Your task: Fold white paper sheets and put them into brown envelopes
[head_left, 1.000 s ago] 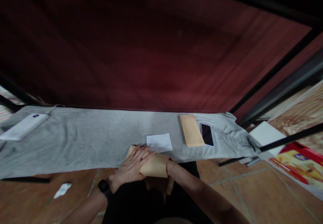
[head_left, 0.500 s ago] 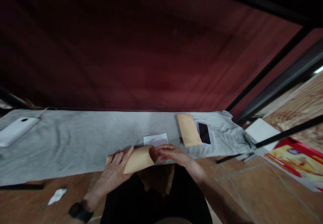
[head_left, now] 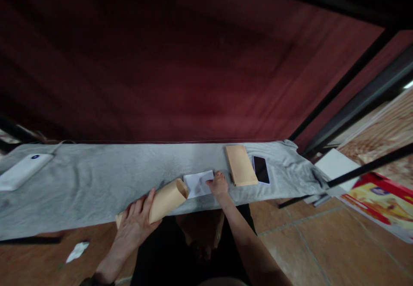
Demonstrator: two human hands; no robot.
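My left hand (head_left: 137,217) is wrapped round a brown paper envelope (head_left: 169,198) at the front edge of the cloth-covered surface. The envelope is tilted, and its mouth bulges into a rounded opening facing right. My right hand (head_left: 218,185) is at the right edge of a white sheet of paper (head_left: 196,184), thumb over the sheet and fingers curled at its side. The sheet lies flat just right of the envelope's mouth. Farther right lie a flat stack of brown envelopes (head_left: 241,165) and a dark-screened phone (head_left: 261,170).
A grey cloth (head_left: 112,170) covers the long narrow surface. On its left end rests a white device (head_left: 24,172) with a cable. Dark red panelling (head_left: 193,84) rises behind. Right of it are black metal bars and a red-and-yellow box (head_left: 382,204). Crumpled white paper (head_left: 77,251) lies on the tiled floor.
My left hand has shifted left with the envelope, whose mouth now points more upward. My right hand has left the envelope's mouth and moved to the white sheet.
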